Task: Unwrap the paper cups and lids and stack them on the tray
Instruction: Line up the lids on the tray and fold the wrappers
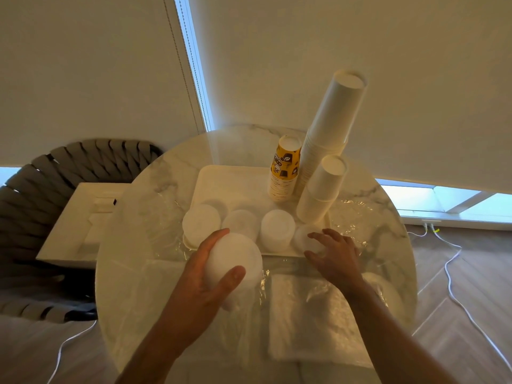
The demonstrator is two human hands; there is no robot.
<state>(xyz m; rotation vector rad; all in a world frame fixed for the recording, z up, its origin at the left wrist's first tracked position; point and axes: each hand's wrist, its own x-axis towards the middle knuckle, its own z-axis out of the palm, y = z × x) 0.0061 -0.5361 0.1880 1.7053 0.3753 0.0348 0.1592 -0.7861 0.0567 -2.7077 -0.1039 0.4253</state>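
A white tray (230, 178) lies on the round marble table (144, 273). On it stand a tall stack of white paper cups (329, 131), a shorter white cup stack (321, 189) and a yellow printed cup stack (285, 170). Three piles of white lids (277, 227) line the tray's near side. My left hand (205, 275) grips a stack of white lids (235, 259) just above the tray's near edge. My right hand (335, 253) curls its fingers round a small lid pile (303, 236) at the tray's near right corner.
Crumpled clear plastic wrap (313, 309) is spread over the near half of the table and beside the tray. A woven grey chair (55, 176) holding a white box (80, 223) stands at the left. White cables (454, 273) run across the floor at right.
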